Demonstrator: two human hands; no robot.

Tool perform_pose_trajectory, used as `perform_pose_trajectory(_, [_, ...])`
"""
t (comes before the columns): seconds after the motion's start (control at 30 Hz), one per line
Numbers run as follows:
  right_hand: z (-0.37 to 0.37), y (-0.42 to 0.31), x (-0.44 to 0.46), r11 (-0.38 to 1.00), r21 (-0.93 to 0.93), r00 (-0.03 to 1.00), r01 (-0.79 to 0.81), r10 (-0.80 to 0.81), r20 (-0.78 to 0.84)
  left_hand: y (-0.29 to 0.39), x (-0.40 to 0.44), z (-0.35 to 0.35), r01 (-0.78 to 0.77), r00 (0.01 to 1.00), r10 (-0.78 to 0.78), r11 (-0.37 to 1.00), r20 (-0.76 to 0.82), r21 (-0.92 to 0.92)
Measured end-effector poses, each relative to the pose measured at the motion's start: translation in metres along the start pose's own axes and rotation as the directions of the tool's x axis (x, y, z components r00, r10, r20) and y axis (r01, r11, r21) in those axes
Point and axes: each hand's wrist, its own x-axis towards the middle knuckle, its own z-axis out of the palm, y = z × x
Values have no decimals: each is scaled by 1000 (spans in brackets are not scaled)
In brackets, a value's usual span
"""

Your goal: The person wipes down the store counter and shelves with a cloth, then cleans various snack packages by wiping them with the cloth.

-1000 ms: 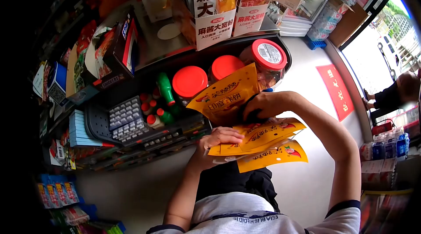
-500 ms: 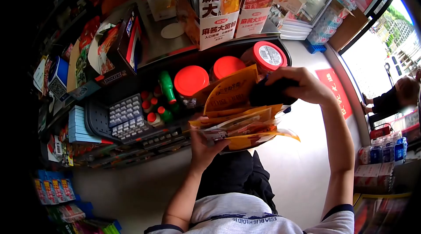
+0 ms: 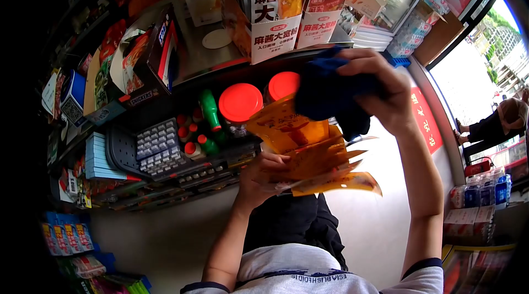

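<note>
Well, left hand [image 3: 260, 178] holds packets [image 3: 317, 159], right hand [image 3: 388, 87] cloth [image 3: 333, 87].

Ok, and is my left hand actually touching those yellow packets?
Touching. The head view shows your left hand gripping the yellow packets at their left ends, fingers lying over them.
</note>
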Motion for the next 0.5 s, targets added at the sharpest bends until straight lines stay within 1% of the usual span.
perform_pose_trajectory(0.03, [8,-7,10,991,-114,994,69,-58,93,-2,1,0,-107,993,104,992,48,73])
perform_pose_trajectory(0.1, [34,-2,18,994,-56,961,91,-73,266,2,2,7,-84,996,85,996,24,-22])
perform_pose_trajectory(0.13, [46,10,19,985,-74,923,159,-122,364,4,2,9,-76,997,77,995,12,-67])
perform_pose_trajectory(0.17, [56,27,17,970,-83,873,228,-166,459,4,0,8,-49,999,50,998,21,-41])
perform_pose_trajectory(0.2, [60,43,14,939,-143,799,314,-180,573,3,-5,7,-24,999,24,1000,27,-15])
perform_pose_trajectory(0.23, [58,47,18,815,-279,696,508,-198,690,4,-7,5,1,1000,-1,1000,31,11])
perform_pose_trajectory(0.27, [57,55,12,851,-281,688,443,-122,716,9,-7,2,-11,1000,6,989,30,148])
perform_pose_trajectory(0.33, [52,67,-2,894,-305,666,329,9,746,11,-7,-2,-28,1000,27,982,4,188])
perform_pose_trajectory(0.37, [50,69,-6,896,-317,655,310,41,755,10,-7,-3,-36,999,39,978,-8,204])
perform_pose_trajectory(0.43, [49,69,-15,902,-347,635,258,112,764,10,-10,-5,0,1000,5,973,-22,232])
perform_pose_trajectory(0.47, [47,68,-17,908,-369,603,197,184,776,10,-9,-5,16,1000,-11,969,-23,245])
perform_pose_trajectory(0.5, [45,63,-16,906,-405,577,125,266,772,9,-7,-4,4,999,8,971,-49,239])
